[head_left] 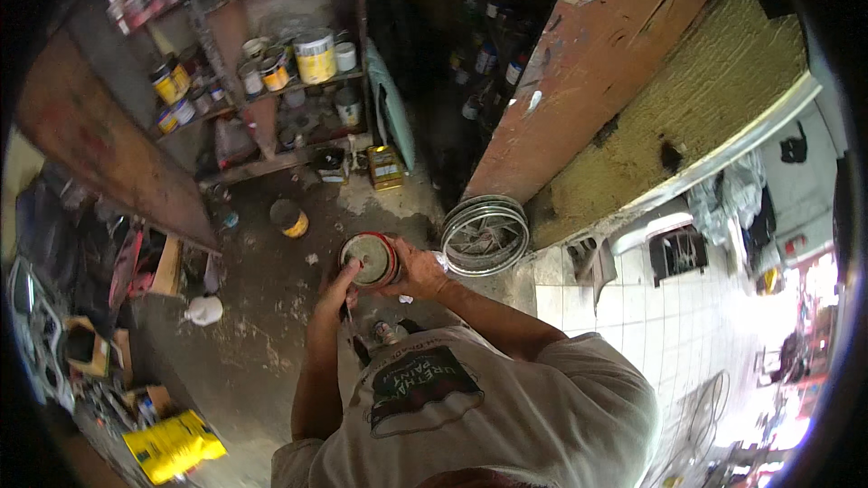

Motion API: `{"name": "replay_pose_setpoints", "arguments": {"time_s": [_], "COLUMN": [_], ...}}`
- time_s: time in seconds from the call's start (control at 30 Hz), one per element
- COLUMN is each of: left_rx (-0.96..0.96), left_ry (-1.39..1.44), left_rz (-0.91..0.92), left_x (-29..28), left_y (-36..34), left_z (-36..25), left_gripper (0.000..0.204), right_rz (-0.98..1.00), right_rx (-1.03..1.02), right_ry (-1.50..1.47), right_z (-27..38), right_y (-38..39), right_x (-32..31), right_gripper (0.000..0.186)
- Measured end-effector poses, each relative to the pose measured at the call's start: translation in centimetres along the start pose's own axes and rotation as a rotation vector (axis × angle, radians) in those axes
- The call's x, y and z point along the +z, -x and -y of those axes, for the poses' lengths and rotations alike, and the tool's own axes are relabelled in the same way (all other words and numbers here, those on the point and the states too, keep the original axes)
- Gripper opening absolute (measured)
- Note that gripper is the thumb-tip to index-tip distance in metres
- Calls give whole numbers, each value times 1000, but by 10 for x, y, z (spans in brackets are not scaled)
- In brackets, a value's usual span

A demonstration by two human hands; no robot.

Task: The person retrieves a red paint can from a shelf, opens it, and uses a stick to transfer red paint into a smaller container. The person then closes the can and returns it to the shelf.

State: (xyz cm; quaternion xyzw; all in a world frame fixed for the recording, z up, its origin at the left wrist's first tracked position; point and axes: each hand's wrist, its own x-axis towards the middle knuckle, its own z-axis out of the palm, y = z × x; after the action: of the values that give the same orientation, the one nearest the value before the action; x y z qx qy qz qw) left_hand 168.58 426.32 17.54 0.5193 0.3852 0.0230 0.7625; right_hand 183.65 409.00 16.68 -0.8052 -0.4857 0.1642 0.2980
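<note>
A round can [369, 258] with a red side and a greyish, stained top is held in front of my chest. My right hand [419, 268] wraps around its right side. At the near left edge, my left hand [338, 291] grips the can, its thumb reaching onto the top. Something thin and dark shows just under the left hand, too small to name. On the floor beyond stands a yellow-labelled can [289, 218], apart from both hands.
Shelves [298, 81] with several cans and bottles stand ahead. Wire-spoked wheel rims [485, 235] lean right of my hands, by a large brown door [588, 63]. A white jug [204, 310], a yellow bag [174, 445] and boxes [89, 346] lie left. White floor tiles [624, 316] stretch right.
</note>
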Motion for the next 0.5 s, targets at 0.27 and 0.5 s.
{"name": "replay_pose_setpoints", "arguments": {"time_s": [0.27, 0.5], "left_rx": [569, 739], "left_ry": [-291, -418], "left_rz": [186, 177], "left_x": [-45, -78], "left_y": [-120, -192], "left_z": [-76, -178], "left_gripper": [100, 108], "right_rz": [-435, -81], "right_rx": [-83, -54], "right_ry": [-111, -281], "right_z": [-11, 1], "right_y": [-124, -273], "right_x": [-32, -58], "right_gripper": [107, 117]}}
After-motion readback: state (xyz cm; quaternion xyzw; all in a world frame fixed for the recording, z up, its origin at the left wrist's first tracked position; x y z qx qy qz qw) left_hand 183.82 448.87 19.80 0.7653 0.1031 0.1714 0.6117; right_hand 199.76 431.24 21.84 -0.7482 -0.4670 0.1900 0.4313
